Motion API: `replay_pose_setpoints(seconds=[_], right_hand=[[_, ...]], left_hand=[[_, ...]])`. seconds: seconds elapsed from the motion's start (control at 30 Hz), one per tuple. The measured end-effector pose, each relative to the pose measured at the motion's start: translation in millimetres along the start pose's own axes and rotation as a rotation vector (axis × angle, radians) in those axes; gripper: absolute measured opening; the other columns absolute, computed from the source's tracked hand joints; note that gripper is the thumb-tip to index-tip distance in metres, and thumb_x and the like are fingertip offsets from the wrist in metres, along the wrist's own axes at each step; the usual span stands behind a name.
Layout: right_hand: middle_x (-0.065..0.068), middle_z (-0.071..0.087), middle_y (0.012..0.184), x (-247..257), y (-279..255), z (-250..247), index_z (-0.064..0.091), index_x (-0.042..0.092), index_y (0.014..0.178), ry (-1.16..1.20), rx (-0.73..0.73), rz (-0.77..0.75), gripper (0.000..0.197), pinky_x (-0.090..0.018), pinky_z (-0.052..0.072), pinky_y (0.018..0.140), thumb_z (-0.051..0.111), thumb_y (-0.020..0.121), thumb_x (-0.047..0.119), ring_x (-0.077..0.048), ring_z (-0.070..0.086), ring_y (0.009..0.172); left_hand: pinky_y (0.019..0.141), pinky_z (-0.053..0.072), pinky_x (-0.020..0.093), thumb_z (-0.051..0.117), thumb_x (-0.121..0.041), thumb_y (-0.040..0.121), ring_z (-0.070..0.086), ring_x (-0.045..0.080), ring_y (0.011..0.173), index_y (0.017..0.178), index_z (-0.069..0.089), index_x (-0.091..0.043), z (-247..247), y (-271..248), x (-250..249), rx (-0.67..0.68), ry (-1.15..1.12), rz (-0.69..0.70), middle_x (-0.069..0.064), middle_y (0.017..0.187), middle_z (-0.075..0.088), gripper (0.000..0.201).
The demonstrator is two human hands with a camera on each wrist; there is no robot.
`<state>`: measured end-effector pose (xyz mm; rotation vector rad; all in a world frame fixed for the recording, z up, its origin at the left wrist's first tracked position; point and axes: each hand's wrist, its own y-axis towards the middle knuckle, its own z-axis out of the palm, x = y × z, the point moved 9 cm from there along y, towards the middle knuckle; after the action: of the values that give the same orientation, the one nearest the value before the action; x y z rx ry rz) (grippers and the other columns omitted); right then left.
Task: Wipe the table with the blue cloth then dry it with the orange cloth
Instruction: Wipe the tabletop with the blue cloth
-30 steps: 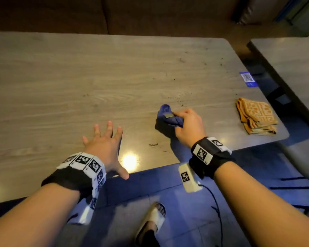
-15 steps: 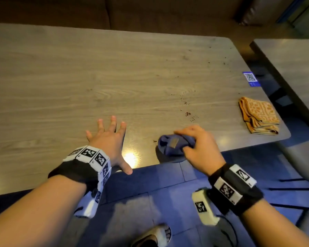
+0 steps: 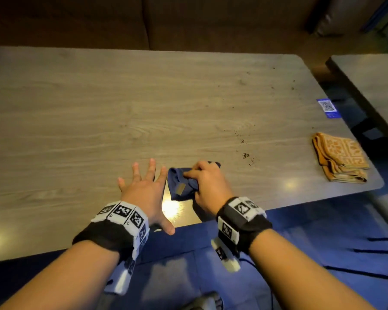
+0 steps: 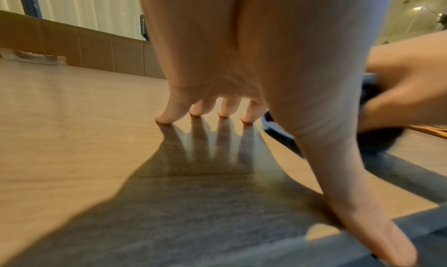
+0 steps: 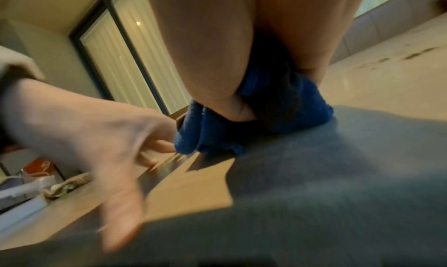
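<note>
At the desk's (image 3: 99, 104) near edge, right hand (image 3: 207, 186) grips the bunched blue cloth (image 3: 180, 184) for wiping; left hand (image 3: 143, 189) lies spread flat, likely bracing; orange cloth (image 3: 341, 159) waits folded by the right edge.

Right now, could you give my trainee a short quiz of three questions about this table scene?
1. True or false: the orange cloth lies folded and untouched near the table's right edge.
2. Which hand grips the blue cloth? A) left hand B) right hand
3. Fill in: dark crumbs lie between the blue cloth and the ____ cloth.

Key: 1 true; 2 B; 3 orange.
</note>
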<state>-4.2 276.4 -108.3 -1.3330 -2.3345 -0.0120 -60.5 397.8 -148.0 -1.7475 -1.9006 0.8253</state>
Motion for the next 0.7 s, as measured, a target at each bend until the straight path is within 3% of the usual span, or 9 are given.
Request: replay_pose_setpoints(seconds=[0.07, 0.2, 0.3, 0.4, 0.47, 0.57, 0.63, 0.7], right_hand=[[-0.006, 0.053, 0.111, -2.8, -36.8, 9.9, 0.066, 0.017, 0.118, 0.040, 0.033, -0.020, 0.048, -0.041, 0.047, 0.081, 0.062, 0.073, 0.000, -0.032, 0.047, 0.100], [-0.002, 0.053, 0.111, -7.6, -83.8, 22.7, 0.065, 0.020, 0.120, 0.067, 0.092, -0.040, 0.051, -0.029, 0.042, 0.075, 0.058, 0.074, -0.001, -0.024, 0.045, 0.097], [0.002, 0.052, 0.111, -15.4, -104.5, 26.2, 0.064, 0.022, 0.121, 0.063, 0.133, -0.024, 0.049, -0.028, 0.042, 0.078, 0.053, 0.079, -0.001, -0.021, 0.043, 0.099], [0.005, 0.055, 0.107, -28.3, -127.7, 24.8, 0.066, 0.025, 0.116, 0.050, 0.215, 0.002, 0.043, -0.020, 0.034, 0.079, 0.049, 0.083, 0.003, -0.022, 0.046, 0.100], [0.004, 0.059, 0.100, -34.5, -129.8, -0.6, 0.070, 0.023, 0.107, 0.172, 0.062, 0.016, 0.045, -0.017, 0.033, 0.076, 0.047, 0.073, 0.004, -0.020, 0.052, 0.096], [-0.001, 0.060, 0.102, -49.5, -108.9, -36.7, 0.069, 0.016, 0.112, 0.168, -0.261, 0.061, 0.049, -0.017, 0.033, 0.080, 0.055, 0.070, -0.006, -0.017, 0.050, 0.094], [-0.004, 0.059, 0.106, -53.3, -92.9, -26.8, 0.068, 0.013, 0.114, 0.079, -0.240, 0.095, 0.051, -0.025, 0.039, 0.082, 0.058, 0.069, -0.008, -0.024, 0.050, 0.097], [-0.006, 0.059, 0.103, -54.2, -95.7, -5.0, 0.070, 0.014, 0.108, 0.007, -0.154, 0.110, 0.048, -0.035, 0.045, 0.072, 0.061, 0.065, -0.005, -0.032, 0.051, 0.092]], left_hand=[[0.113, 0.012, 0.074, 0.087, -0.072, 0.045, -0.017, 0.046, 0.149, 0.157, -0.016, -0.022, 0.4, -0.9, -0.1, -0.001, 0.007, -0.001, 0.008, 0.163, -0.028, 0.160], [0.113, 0.010, 0.074, 0.087, -0.071, 0.046, -0.019, 0.046, 0.148, 0.157, -0.018, -0.023, 2.2, -1.1, -0.7, 0.011, -0.012, 0.003, 0.007, 0.162, -0.030, 0.160], [0.114, 0.009, 0.074, 0.088, -0.070, 0.046, -0.019, 0.046, 0.148, 0.157, -0.019, -0.023, 2.7, -0.5, 0.0, 0.014, -0.023, 0.006, 0.007, 0.162, -0.031, 0.161], [0.114, 0.008, 0.073, 0.088, -0.069, 0.046, -0.020, 0.046, 0.148, 0.157, -0.020, -0.024, 3.9, 0.1, -0.7, 0.017, -0.032, 0.008, 0.007, 0.162, -0.031, 0.161], [0.114, 0.008, 0.074, 0.088, -0.069, 0.045, -0.019, 0.046, 0.148, 0.157, -0.019, -0.024, 3.6, 1.0, 0.1, 0.008, -0.034, 0.008, 0.007, 0.162, -0.030, 0.161], [0.114, 0.008, 0.074, 0.089, -0.069, 0.043, -0.019, 0.047, 0.148, 0.158, -0.016, -0.024, 3.8, 0.6, -1.6, 0.008, -0.051, 0.024, 0.006, 0.162, -0.029, 0.162], [0.113, 0.009, 0.074, 0.088, -0.071, 0.042, -0.018, 0.046, 0.148, 0.158, -0.014, -0.024, 1.6, 1.1, -1.0, -0.014, -0.047, 0.029, 0.006, 0.163, -0.028, 0.162], [0.113, 0.010, 0.074, 0.087, -0.073, 0.040, -0.017, 0.046, 0.148, 0.158, -0.012, -0.024, 1.0, 1.5, 0.4, -0.020, -0.040, 0.032, 0.006, 0.164, -0.026, 0.162]])
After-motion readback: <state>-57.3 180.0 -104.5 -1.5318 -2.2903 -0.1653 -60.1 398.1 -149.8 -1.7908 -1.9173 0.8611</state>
